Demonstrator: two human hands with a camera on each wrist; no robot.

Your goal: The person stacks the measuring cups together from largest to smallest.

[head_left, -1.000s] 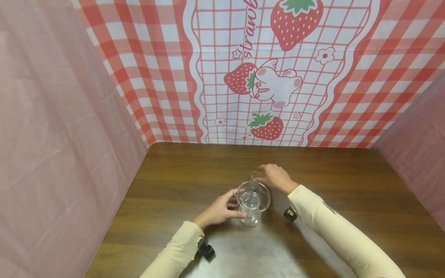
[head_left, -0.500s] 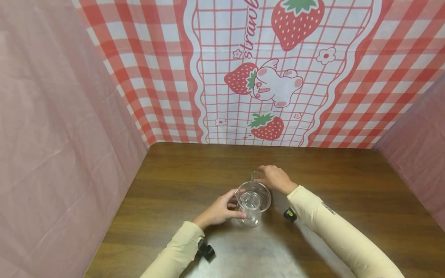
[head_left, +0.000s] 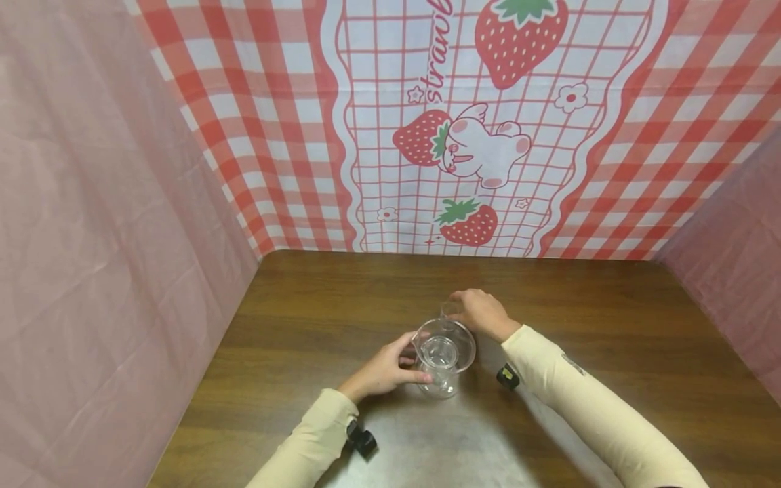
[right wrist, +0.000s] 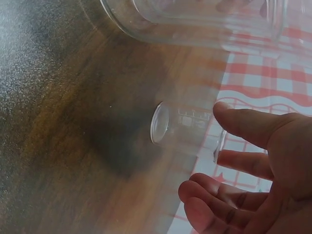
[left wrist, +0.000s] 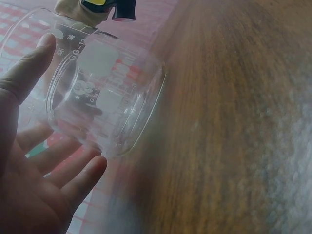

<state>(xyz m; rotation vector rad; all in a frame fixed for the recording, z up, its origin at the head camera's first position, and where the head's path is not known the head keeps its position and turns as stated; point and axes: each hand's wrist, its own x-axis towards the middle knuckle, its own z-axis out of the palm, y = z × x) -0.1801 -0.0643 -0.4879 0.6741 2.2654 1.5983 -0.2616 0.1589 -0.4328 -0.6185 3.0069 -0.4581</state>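
Note:
My left hand (head_left: 381, 369) grips a large clear glass beaker (left wrist: 105, 73) from the left, thumb on the near side and fingers around the far side. Inside it sits a smaller glass beaker (head_left: 439, 352), seen through its wide spouted mouth. White printed markings show on the glass in the left wrist view. Just behind and to the right, my right hand (head_left: 485, 315) pinches the rim of a tiny clear beaker (right wrist: 187, 126) between thumb and index finger. The other fingers of that hand are bent and apart from the glass. The tiny beaker stands upright, its base at the wood.
The beakers are near the middle of a brown wooden table (head_left: 305, 318). A red-and-white checked strawberry cloth (head_left: 293, 135) hangs behind its far edge. Pink curtains (head_left: 110, 237) close off both sides. Black wrist cameras (head_left: 363, 440) sit under the sleeves.
The right hand and wrist have shifted very slightly left at the tiny beaker. The left hand and the large beaker have stayed in place.

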